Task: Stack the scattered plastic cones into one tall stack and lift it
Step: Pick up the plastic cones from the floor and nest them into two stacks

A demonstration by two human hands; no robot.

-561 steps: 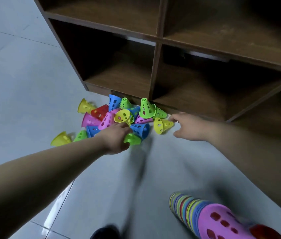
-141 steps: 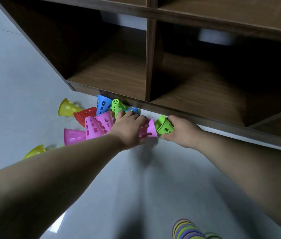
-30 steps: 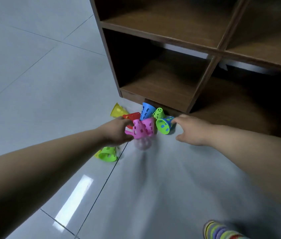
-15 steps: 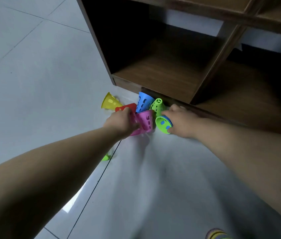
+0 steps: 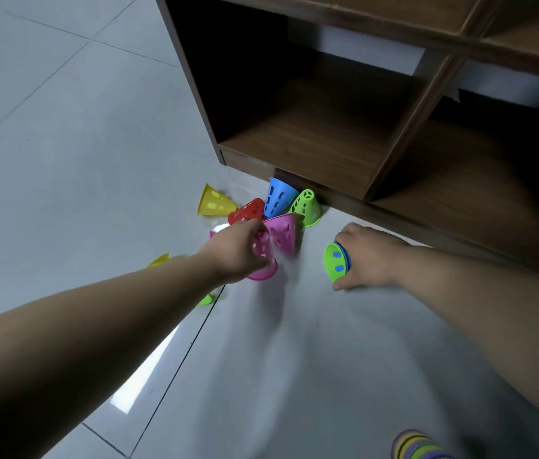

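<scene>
Left hand: the left hand point(image 5: 238, 255) was curled round a pink cone point(image 5: 264, 265) at the pile's edge.
Right hand: the right hand point(image 5: 369, 260) gripped a green cone point(image 5: 334, 263), a blue rim nested against it.
Loose cones: a yellow cone point(image 5: 213, 202), red cone point(image 5: 248, 210) and blue cone point(image 5: 278, 197) lay by the shelf unit point(image 5: 311, 150).
Stack: the striped stack point(image 5: 417, 447) sat at the frame's bottom, well apart.
Handling: the cones looked light, stiff and perforated, and probably skittish on tile. They seemed best gripped round the wall near the wide rim.

Cubby shelf point(image 5: 311, 150), dark brown wood grain, open compartments, slanting divider point(image 5: 407, 127). Pale wall strip point(image 5: 360, 49) visible through shelf's back. Glossy light-grey tiled floor point(image 5: 62, 167) in front and left of shelf. Glare patch point(image 5: 135, 389) well in front of shelf.
</scene>
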